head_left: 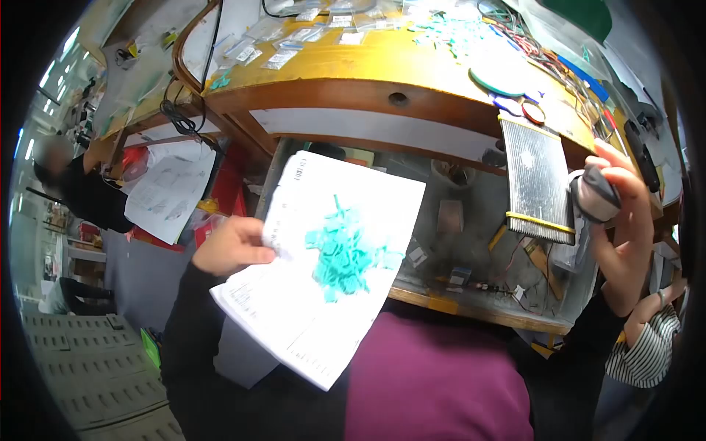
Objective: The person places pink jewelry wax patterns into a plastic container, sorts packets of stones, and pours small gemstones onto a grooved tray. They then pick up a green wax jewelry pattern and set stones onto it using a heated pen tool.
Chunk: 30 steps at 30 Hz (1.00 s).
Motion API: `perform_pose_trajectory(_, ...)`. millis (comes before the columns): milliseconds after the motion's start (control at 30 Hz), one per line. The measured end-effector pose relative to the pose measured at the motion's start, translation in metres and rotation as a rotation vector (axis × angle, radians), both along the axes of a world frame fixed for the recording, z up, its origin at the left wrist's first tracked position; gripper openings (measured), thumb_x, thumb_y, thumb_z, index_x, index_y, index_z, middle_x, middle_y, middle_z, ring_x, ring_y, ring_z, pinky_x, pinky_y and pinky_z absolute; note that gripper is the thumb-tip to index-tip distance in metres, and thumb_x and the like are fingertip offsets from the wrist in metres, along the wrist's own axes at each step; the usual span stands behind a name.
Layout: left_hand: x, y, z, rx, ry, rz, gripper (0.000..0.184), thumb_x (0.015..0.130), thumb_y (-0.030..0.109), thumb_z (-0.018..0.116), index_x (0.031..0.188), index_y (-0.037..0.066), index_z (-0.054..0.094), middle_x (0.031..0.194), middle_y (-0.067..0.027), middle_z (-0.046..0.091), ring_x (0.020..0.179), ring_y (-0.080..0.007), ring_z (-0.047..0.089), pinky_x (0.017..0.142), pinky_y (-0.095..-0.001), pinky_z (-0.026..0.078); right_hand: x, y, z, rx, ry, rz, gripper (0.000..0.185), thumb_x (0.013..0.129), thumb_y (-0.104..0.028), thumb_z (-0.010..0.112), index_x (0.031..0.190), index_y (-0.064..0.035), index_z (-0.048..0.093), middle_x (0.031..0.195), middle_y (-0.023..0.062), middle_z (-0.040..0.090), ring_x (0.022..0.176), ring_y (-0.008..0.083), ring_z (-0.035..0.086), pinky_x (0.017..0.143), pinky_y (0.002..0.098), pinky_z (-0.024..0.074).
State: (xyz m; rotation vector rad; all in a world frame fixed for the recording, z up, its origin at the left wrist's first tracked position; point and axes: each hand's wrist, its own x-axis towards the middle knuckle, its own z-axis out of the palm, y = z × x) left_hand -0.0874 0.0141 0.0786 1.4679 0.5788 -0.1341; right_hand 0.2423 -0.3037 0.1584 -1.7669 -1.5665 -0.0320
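Note:
My left hand [232, 246] grips the left edge of a stack of white printed sheets [294, 309], thumb on top. A heap of small teal pieces [342, 253] lies on the paper. At the right, my right hand [625, 220] has its fingers closed round a small rounded object [596, 195], dark and pale; what it is I cannot make out. Just left of that hand, a grey ribbed panel [537, 173] with yellow bands hangs over the bench edge.
A wooden bench [331, 66] carries labelled plastic bags [282, 57], scissors [532, 112], wires and more teal pieces. Below it is an open drawer [478, 312] with loose parts. One person [81, 184] sits at the far left; another's striped sleeve [647, 356] shows at the right.

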Motion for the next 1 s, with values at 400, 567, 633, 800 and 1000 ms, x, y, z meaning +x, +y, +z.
perform_pose_trajectory(400,0.034,0.051,0.112,0.336,-0.223,0.201,0.03,0.075,0.003,0.057,0.105,-0.002,0.052,0.097,-0.0081,0.059,0.084,-0.0125,0.057,0.076,-0.0262,0.045,0.003,0.016,0.003,0.055,-0.042,0.082,0.043,0.054,0.012,0.051,0.094,-0.0041,0.05,0.107,0.0192,0.053,0.093,0.0291,0.055,0.08,0.0337,0.0422)
perform_pose_trajectory(567,0.08,0.071,0.13,0.386,-0.226,0.213,0.031,0.074,0.004,0.056,0.104,-0.004,0.053,0.093,-0.0086,0.06,0.081,-0.0126,0.058,0.073,-0.0238,0.045,0.006,0.012,0.004,0.054,-0.059,0.123,0.045,0.053,0.013,0.054,0.094,-0.0042,0.051,0.107,0.0209,0.053,0.092,0.0305,0.056,0.078,0.0346,0.0444)
perform_pose_trajectory(633,0.095,0.074,0.139,0.374,-0.234,0.18,0.03,0.073,0.004,0.056,0.102,-0.004,0.053,0.092,-0.0089,0.06,0.079,-0.0128,0.059,0.072,-0.0236,0.046,0.006,0.011,0.004,0.059,-0.044,0.143,0.045,0.052,0.013,0.054,0.094,-0.0042,0.051,0.107,0.0218,0.052,0.093,0.0314,0.055,0.078,0.0355,0.0447)
perform_pose_trajectory(800,0.113,0.077,0.151,0.471,-0.207,0.153,0.033,0.073,0.009,0.057,0.102,-0.005,0.053,0.088,-0.0092,0.061,0.072,-0.0112,0.059,0.067,-0.0216,0.046,0.008,0.012,0.006,0.06,-0.028,0.19,0.046,0.05,0.012,0.054,0.093,-0.0041,0.051,0.106,0.0238,0.052,0.089,0.0329,0.056,0.074,0.0363,0.0462)
perform_pose_trajectory(1000,0.111,0.068,0.165,0.568,-0.195,0.204,0.036,0.072,0.01,0.057,0.105,-0.004,0.053,0.087,-0.0077,0.061,0.071,-0.0097,0.058,0.066,-0.021,0.046,0.009,0.015,0.006,0.097,-0.056,0.228,0.048,0.048,0.011,0.054,0.094,-0.0045,0.052,0.104,0.0241,0.052,0.083,0.0328,0.058,0.07,0.0365,0.0474)
